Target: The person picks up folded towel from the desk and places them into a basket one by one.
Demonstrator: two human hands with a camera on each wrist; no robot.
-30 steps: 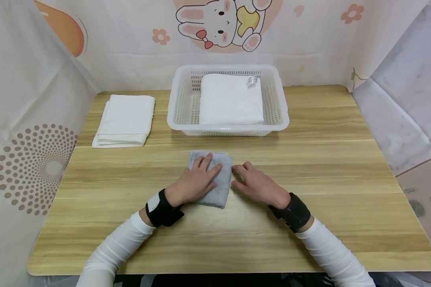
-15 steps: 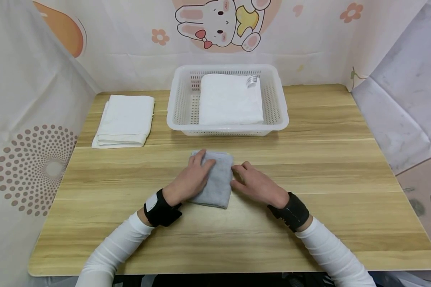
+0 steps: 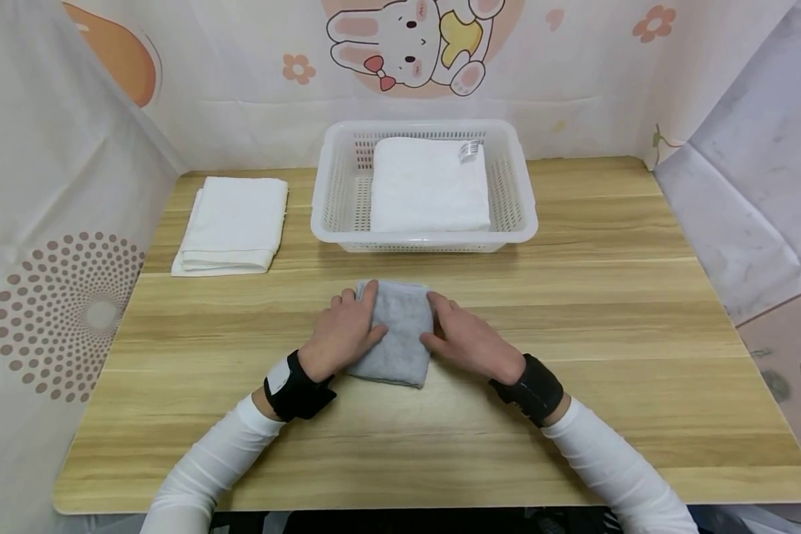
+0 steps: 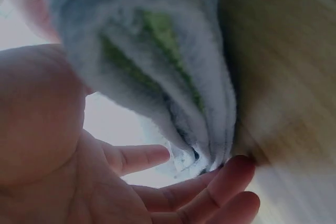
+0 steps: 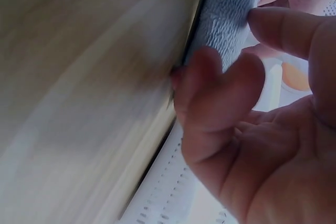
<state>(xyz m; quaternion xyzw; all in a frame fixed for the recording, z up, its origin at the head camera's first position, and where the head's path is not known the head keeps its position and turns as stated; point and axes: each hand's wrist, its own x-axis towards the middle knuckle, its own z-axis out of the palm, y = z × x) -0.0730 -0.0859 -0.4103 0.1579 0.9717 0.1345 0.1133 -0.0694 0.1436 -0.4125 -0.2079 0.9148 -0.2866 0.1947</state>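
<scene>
A folded grey towel lies flat at the middle of the table, its layered end showing some green inside in the left wrist view. My left hand rests along the towel's left side, thumb on top; in the left wrist view its fingers are fairly straight and reach the folded edge. From the right, my right hand holds the opposite edge. The right wrist view shows its thumb pressed on the towel's top face and its other fingers curled at the side, close over the table.
Behind the towel stands a white perforated plastic basket with a folded white towel in it. Another folded white cloth lies at the table's back left. A printed curtain hangs behind the wooden table.
My left hand has slid left from the towel's top to its left side. My right hand has shifted slightly left, its thumb now on the towel's right edge.
</scene>
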